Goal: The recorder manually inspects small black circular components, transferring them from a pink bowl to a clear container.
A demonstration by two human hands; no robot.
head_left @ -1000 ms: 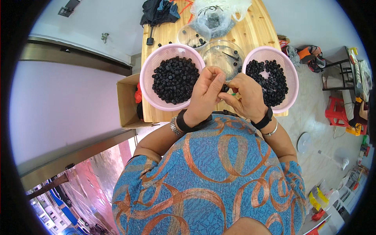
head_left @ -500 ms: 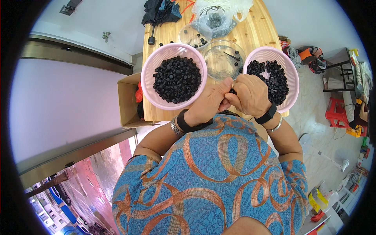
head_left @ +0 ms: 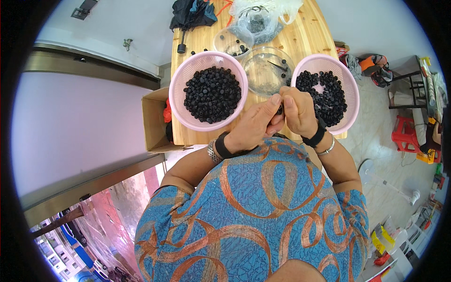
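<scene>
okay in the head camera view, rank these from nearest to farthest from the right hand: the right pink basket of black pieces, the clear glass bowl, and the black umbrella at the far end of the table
1. Right pink plastic basket of small black pieces: just beside the right hand, to its right.
2. Clear round glass bowl: just beyond the hand, mid-table.
3. Folded black umbrella: far end, left corner.

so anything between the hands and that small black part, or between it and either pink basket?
Nothing visible. The left hand and right hand already pinch the small black part between their fingertips. It sits just above the table edge, between the left pink basket and the right pink basket, with open space to both.
</scene>
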